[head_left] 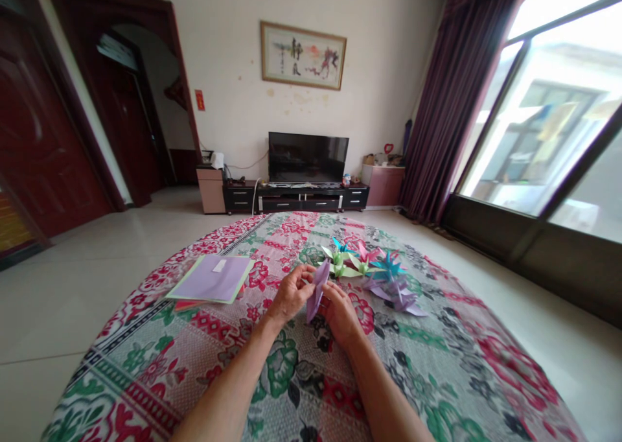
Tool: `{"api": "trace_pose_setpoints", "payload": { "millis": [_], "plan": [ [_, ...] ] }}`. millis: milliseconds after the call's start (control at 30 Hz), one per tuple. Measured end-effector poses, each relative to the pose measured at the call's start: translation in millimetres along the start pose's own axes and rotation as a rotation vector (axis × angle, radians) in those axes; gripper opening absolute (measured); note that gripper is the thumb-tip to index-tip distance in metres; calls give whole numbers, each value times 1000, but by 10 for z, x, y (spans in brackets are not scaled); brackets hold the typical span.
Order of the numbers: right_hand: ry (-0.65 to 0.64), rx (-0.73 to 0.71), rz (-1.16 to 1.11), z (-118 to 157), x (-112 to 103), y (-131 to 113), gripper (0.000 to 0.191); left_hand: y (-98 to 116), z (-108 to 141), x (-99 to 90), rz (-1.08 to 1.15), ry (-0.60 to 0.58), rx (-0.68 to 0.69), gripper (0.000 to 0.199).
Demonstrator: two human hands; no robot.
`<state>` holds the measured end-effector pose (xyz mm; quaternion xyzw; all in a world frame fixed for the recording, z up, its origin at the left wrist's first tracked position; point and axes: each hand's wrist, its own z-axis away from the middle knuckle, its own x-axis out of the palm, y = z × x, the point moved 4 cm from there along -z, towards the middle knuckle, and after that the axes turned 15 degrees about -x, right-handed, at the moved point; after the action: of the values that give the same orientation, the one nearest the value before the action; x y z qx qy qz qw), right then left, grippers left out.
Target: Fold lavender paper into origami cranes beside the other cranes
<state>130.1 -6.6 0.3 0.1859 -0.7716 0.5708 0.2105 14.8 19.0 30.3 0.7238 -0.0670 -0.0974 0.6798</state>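
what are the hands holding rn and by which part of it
A folded piece of purple paper, held between both hands: the left hand at its left side, the right hand at its right side.

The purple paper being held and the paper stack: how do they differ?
The purple paper is folded and narrow; the paper stack is broad and flat. The left hand and right hand hold the purple paper; the paper stack lies on the tablecloth. Both show purple.
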Motion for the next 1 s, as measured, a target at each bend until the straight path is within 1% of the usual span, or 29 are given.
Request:
{"api": "trace_pose_setpoints", "payload": {
  "millis": [67, 167, 233, 300, 467, 733, 800, 867, 1000],
  "plan": [
    [8, 0, -11, -3, -2, -2, 27, 10, 7, -8, -62, 15, 21, 28],
    [-3, 18, -17, -1, 10, -3, 26, 27, 15, -23, -183, 34, 85, 18],
    [-12, 24, -27, 4, 20, -2, 24, 37, 18, -31, -228, 43, 138, 18],
    [-18, 22, -37, 7, 23, 3, 23, 33, 16, -33, -236, 41, 158, 21],
    [-12, 5, -53, 1, -5, 25, 27, 1, 11, -28, -269, 50, 145, 25],
    [-10, -1, -8, -14, -30, 39, 27, 60, 45, -21, -317, 105, 227, 24],
    [-9, -4, 7, -18, -26, 40, 28, 83, 58, -24, -319, 104, 220, 22],
    [-14, -8, 20, -19, -20, 37, 28, 105, 73, -22, -309, 79, 197, 20],
    [-7, 3, 25, 0, -14, 21, 26, 82, 78, -21, -211, -15, 84, 18]
  ]
}}
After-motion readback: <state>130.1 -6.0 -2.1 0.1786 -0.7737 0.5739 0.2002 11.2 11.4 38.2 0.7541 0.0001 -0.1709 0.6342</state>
